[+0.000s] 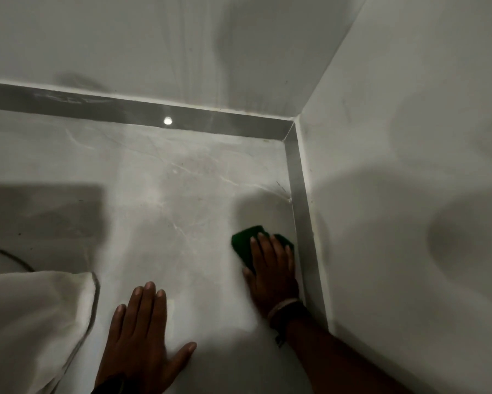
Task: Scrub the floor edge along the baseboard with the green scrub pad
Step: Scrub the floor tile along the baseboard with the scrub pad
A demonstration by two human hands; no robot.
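The green scrub pad (246, 240) lies flat on the grey marble floor (182, 200), close to the right-hand baseboard (301, 211). My right hand (271, 270) presses down on it with the fingers spread over its near half; the pad's far edge shows beyond my fingertips. A dark band and a pale bracelet circle that wrist. My left hand (143, 339) rests palm-down on the floor at the lower middle, fingers apart, holding nothing. The grey baseboard strip runs along the back wall (153, 113) and meets the right-hand strip in the corner.
White walls rise behind and to the right, meeting at a corner (294, 120). A pale cloth (31, 322) lies at the lower left, with a thin cable (8, 255) curving behind it. A lamp's bright reflection (168, 120) shows on the back baseboard.
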